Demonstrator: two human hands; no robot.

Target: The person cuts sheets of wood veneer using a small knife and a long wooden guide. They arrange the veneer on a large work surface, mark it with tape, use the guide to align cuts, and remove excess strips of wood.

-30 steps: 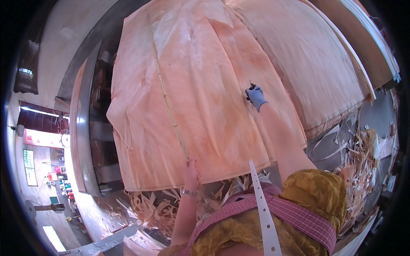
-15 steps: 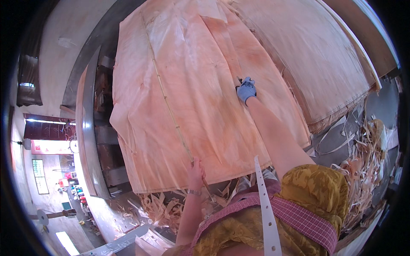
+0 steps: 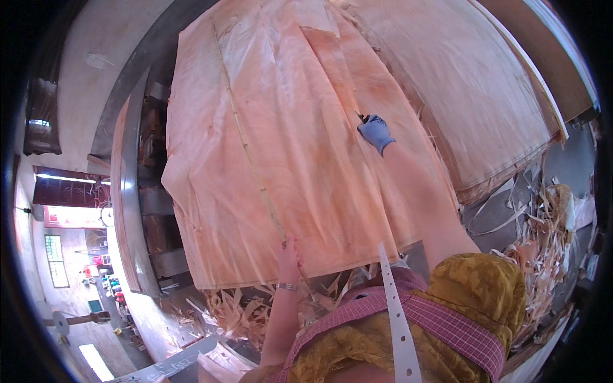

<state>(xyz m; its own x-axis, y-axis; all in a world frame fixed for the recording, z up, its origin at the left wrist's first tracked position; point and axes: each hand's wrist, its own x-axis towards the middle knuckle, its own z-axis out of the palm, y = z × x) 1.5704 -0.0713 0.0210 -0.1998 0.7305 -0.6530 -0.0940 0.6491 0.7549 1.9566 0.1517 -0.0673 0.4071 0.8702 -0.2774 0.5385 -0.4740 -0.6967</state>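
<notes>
A stack of thin orange-pink wood veneer sheets (image 3: 306, 166) lies wrinkled in front of me. My left hand (image 3: 291, 255), bare with a metal band at the wrist, is closed round the near end of a long thin bamboo stick (image 3: 249, 159). The stick runs away from me across the sheets to their far left. Over the right part of the stack, my right hand (image 3: 376, 131) wears a blue-grey glove. Its fingers close on a small dark tool with a thin pointed tip (image 3: 359, 115), perhaps a knife; most of it is hidden by the glove.
Another stack of paler veneer (image 3: 472, 83) stands to the right. Veneer scraps heap up at the right (image 3: 543, 249) and below the near edge (image 3: 239, 313). A perforated white strip (image 3: 397, 313) rises before my apron. Metal framework (image 3: 131, 198) edges the left side.
My right hand has shifted slightly right, its wrist turned. The top sheet's folds have changed and its near right edge has shifted. My left hand stays on the stick, nearly still.
</notes>
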